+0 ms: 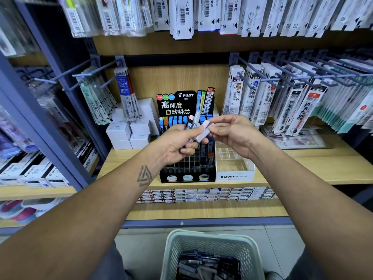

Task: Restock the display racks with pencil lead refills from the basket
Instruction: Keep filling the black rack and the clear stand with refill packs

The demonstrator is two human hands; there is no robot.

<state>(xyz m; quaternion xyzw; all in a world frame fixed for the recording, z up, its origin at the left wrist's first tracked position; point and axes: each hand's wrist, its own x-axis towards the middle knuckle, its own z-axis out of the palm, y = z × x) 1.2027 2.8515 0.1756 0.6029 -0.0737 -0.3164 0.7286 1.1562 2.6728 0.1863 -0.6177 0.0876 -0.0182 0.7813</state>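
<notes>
Refills (192, 123) upright in left hand (177, 144) grip; right hand (232, 132) pinches pink refill (204, 131), axis tilted up-right.

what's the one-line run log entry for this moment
left hand: grips slim lead refill cases | right hand: pinches pale pink case | black Pilot rack: part filled | mesh plastic basket: stocked

Slim lead refill cases (193, 126), pale pink and dark, stand fanned above the black Pilot rack (187, 170), whose back rows hold blue-capped cases and front cells look bare, while the grey mesh basket (210, 239) below holds more dark cases.
</notes>
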